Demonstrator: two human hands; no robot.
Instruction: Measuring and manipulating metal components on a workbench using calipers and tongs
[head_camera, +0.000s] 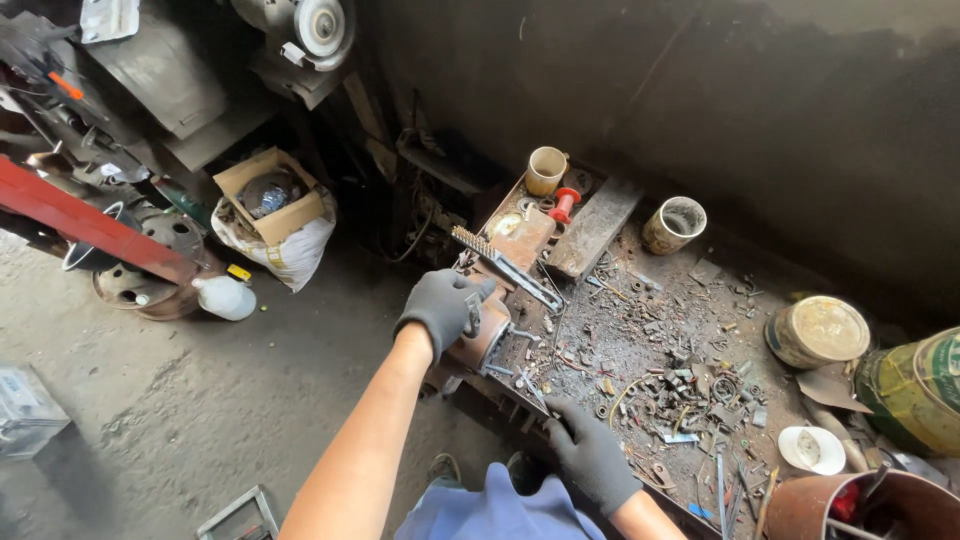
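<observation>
Nearest the camera, the right hand (592, 455) in a dark grey work glove lies palm down on the near edge of the grimy, scrap-strewn metal surface (640, 330), its fingers spread loosely and gripping nothing. Small bolts, washers and metal shavings (690, 385) lie scattered just beyond its fingertips. Further out, the left hand (440, 308), gloved the same, has its fingers closed around the top of a rusty reddish-brown bench vise (482, 340) fixed at the surface's left corner. Just behind the vise lies a wire brush with a long metal handle (500, 262), slanting across the surface. Beyond it stand a cream-coloured plastic cup (546, 170) and a small red spool (564, 203), with a dusty open tin can (674, 224) well to their right. On the concrete floor to the left sits a white sack holding an open cardboard box (275, 215).
</observation>
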